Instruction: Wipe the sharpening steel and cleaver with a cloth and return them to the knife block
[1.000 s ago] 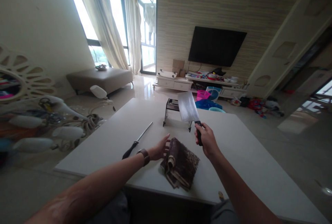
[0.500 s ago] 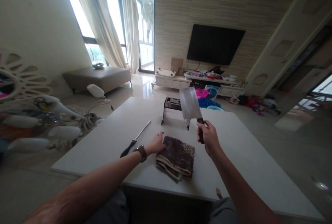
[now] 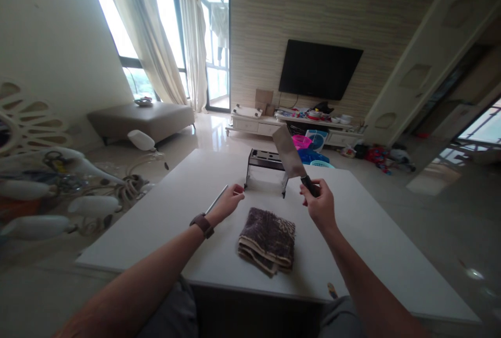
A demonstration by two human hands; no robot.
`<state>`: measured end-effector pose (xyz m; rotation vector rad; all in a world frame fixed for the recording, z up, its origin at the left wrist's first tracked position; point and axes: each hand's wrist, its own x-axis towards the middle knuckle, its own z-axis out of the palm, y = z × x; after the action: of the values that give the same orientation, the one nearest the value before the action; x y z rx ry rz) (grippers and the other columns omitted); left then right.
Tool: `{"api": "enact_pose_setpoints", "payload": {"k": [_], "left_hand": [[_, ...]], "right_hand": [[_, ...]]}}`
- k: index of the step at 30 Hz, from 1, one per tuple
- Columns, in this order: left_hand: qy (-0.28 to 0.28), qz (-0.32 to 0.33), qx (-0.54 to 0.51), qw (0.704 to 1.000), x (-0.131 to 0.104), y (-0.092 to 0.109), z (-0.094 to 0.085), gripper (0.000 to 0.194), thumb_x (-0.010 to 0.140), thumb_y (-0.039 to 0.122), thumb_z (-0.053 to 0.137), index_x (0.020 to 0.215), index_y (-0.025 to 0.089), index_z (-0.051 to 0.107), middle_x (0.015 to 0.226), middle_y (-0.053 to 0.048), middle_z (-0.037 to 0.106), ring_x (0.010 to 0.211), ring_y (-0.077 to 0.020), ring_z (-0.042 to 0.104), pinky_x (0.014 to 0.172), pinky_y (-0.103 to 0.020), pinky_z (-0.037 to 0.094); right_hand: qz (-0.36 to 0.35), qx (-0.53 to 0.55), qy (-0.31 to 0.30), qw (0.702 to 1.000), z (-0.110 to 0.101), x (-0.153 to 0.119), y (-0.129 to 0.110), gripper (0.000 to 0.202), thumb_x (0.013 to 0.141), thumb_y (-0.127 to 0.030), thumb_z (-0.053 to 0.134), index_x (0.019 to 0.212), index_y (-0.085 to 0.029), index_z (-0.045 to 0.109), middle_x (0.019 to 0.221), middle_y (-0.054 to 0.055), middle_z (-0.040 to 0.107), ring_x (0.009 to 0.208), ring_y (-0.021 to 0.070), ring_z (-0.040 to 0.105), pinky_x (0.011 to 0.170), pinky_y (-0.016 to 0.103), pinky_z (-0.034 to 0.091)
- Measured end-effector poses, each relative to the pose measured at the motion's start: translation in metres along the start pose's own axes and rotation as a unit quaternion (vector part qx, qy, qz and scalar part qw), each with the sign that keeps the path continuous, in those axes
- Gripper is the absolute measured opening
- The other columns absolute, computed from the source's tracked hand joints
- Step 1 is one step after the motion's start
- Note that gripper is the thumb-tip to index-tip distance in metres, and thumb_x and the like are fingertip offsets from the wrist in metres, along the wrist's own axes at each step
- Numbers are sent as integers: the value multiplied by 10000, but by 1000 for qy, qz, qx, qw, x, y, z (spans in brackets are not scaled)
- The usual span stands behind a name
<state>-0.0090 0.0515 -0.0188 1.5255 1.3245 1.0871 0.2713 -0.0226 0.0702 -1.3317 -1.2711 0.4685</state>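
Note:
My right hand is closed round the black handle of a cleaver, its broad blade raised and tilted up to the left. My left hand, fingers loosely curled and apart with nothing visible in them, hovers just left of a knife rack. That rack has a black slotted top on legs. A honing steel lies on the table; my left hand and wrist cover its handle. Between my arms rests a folded brown towel, touched by neither hand.
The white table reaches close to my legs. A small patterned object lies at its near edge. White lamp arms crowd the floor on the left. Behind the table are baskets and a low cabinet.
My left hand has left the towel and moved up and left toward the rack, now covering the honing steel's handle. The cleaver has tilted further left in my right hand.

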Motion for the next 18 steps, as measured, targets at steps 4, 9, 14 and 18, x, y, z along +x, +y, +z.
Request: {"api": "enact_pose_setpoints", "payload": {"k": [4,9,14,18], "left_hand": [[-17,12,2,1000,6,4,-6,149,679,215,653,823,181,669,841,-62,677,794,-217,620,738,-340,479],[-17,15,-5,1000,10,5,-20,122,688,231,634,795,185,669,800,-55,681,748,-205,615,693,-323,472],[-32,37,-5,999,1,9,-21,114,716,240,620,805,194,675,818,-51,690,745,-201,622,694,-318,487],[-49,43,24,998,-3,11,-18,85,727,208,622,786,201,683,806,-45,698,763,-209,637,723,-320,487]], "right_hand": [[-86,-106,78,988,-19,16,-10,335,837,-490,681,1030,-217,661,818,46,723,627,196,655,600,298,528],[-108,-133,69,983,-45,59,-32,338,730,-448,777,928,-181,717,786,69,716,610,194,617,522,281,481],[159,79,-42,983,-52,96,-72,312,658,-216,812,937,-186,672,618,1,619,399,98,469,341,180,318],[246,146,-125,950,-42,98,-107,186,760,-111,640,923,-189,683,636,15,591,407,86,443,339,166,334]]}}
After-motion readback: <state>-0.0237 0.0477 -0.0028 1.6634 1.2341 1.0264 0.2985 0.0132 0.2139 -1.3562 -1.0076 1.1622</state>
